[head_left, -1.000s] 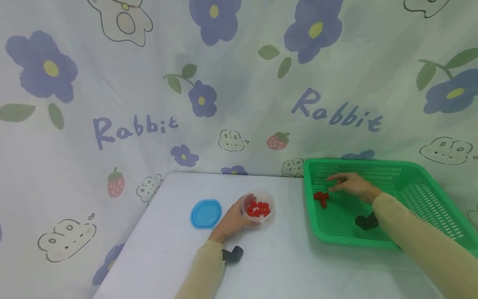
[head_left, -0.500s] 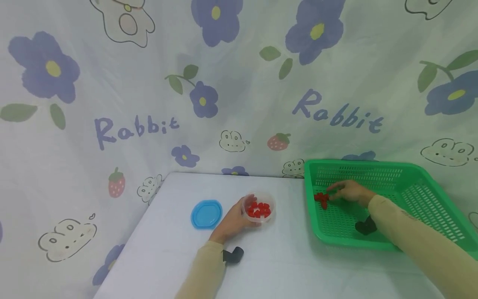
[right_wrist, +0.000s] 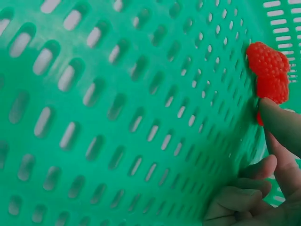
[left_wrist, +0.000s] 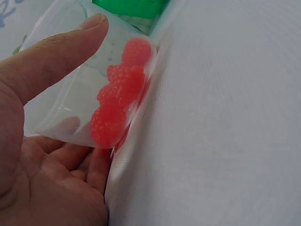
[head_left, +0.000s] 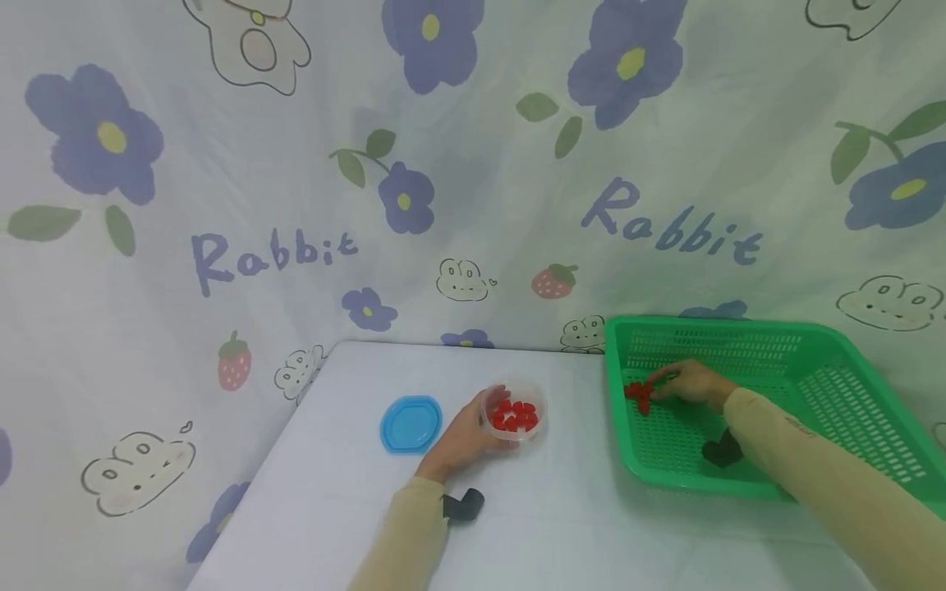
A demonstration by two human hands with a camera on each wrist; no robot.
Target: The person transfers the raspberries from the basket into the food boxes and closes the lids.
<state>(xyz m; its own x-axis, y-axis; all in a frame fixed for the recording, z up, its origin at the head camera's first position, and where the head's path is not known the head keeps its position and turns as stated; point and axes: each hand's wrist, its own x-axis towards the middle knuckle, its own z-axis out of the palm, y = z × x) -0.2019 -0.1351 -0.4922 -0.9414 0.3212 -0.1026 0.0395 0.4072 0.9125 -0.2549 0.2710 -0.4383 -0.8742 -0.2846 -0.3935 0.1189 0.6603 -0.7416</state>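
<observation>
Fingers of your right hand point(head_left: 691, 383), nearly together, pinch a red berry point(right_wrist: 273, 88), among the few left at the basket's point(head_left: 709, 485) nine o'clock; your left hand point(head_left: 464, 439) curls round the cup point(left_wrist: 80, 94), several berries point(left_wrist: 124, 84) already inside. Its lid point(head_left: 411, 424) lies off, at the cup's nine o'clock.

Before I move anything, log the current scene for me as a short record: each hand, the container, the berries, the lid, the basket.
left hand: grips the clear cup
clear cup: upright on the white table, red berries inside
blue lid: on the table, left of the cup, apart from it
green basket: to the right of the cup
loose berries: red, in the basket near its left wall
right hand: touching the loose berries; full pinch unclear
</observation>
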